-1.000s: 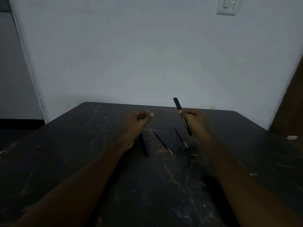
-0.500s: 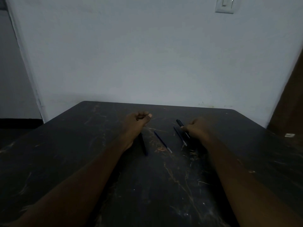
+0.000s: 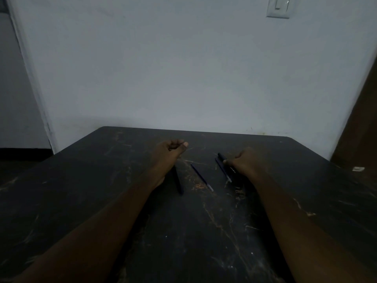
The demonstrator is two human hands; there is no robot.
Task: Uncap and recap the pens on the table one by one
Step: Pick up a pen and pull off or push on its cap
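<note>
A big pale wall (image 3: 183, 68) stands behind the table (image 3: 102, 190). The table is dark and full of scratches.

Two bare arms reach out over the table from its near edge, the left arm (image 3: 102, 227) and the right arm (image 3: 295, 227).

The left hand (image 3: 168, 153) is over the table, a bit left of the middle. Its fingers are curled into a loose fist, and the thumb tip presses on the first finger. I can see nothing in it.

The right hand (image 3: 244, 161) is low on the table, right of the middle. Its fingers curl round a fat black pen (image 3: 221, 156) and pinch it. That pen lies low along the table, with its thick end toward the table's far edge.

A dark pen (image 3: 179, 183) lies on the table by the left wrist. I cannot tell if the wrist touches it. A thin pen (image 3: 201, 176) lies at the table's middle, and no hand touches it. A second thin pen (image 3: 224, 172) lies a little more to the right, just beside the fat black pen.

A light switch (image 3: 278, 7) sits high on the wall, above the table's right side. A small white thing (image 3: 358, 169) is by the table's right edge. I cannot tell if it lies on the table.
</note>
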